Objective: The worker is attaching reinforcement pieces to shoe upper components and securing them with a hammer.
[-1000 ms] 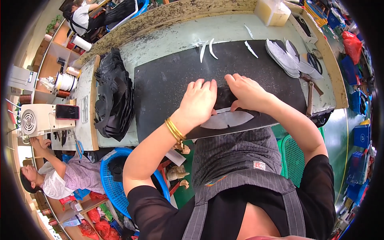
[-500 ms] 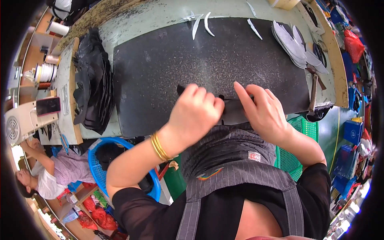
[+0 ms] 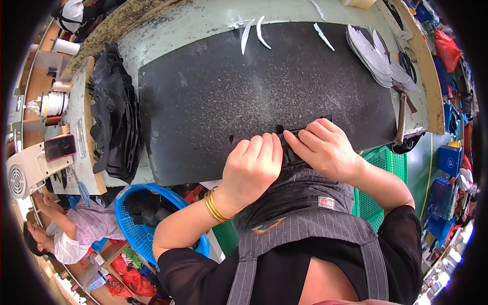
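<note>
At the near edge of a dark speckled mat (image 3: 213, 86), my two hands meet over a black flexible piece (image 3: 291, 157). My left hand (image 3: 253, 165) has its fingers bent and pressed down on the piece's left part. With fingers curled over its right part, my right hand (image 3: 325, 150) also grips it; thumb and fingertips lie close to the left hand's. Much of the piece is hidden under both hands, so its full shape cannot be made out. Small black bits of it show beyond the fingertips.
Black cut pieces (image 3: 119, 119) are stacked left of the mat. Grey-white pointed pieces (image 3: 363, 56) and a hammer (image 3: 401, 117) lie at right, white curved strips (image 3: 261, 33) at the back. A blue basket (image 3: 122, 216) and green basket (image 3: 389, 168) flank me. A person (image 3: 84, 221) sits left.
My left hand has come down and nearer to me, its fingers now flatter on the black piece. The right hand's raised index finger has lowered onto it, and the hands are closer together.
</note>
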A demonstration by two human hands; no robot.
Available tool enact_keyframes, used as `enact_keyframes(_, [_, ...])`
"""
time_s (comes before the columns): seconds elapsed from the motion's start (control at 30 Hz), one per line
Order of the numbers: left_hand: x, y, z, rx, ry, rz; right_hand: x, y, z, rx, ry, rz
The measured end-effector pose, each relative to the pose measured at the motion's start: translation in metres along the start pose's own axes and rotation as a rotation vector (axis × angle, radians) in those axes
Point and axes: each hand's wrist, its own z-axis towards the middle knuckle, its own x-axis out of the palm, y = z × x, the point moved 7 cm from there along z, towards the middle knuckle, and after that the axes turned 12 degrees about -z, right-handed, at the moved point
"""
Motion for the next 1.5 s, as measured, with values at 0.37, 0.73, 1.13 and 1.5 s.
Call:
enact_keyframes(0.37, [-0.001, 0.012, 0.005, -0.044, -0.051, -0.269, 0.003, -0.004, -0.002, 0.0, -0.107, 0.031])
enact_keyframes(0.73, [0.006, 0.005, 0.003, 0.025, 0.044, -0.173, 0.004, -0.005, -0.002, -0.097, -0.049, 0.022])
enact_keyframes(1.13, [-0.002, -0.002, -0.003, -0.046, 0.174, -0.285, 0.004, -0.007, -0.016, -0.141, 0.081, 0.01])
enact_keyframes(1.5, [0.005, 0.021, 0.004, -0.174, 0.299, -0.756, 0.005, -0.011, -0.019, -0.123, 0.06, 0.134])
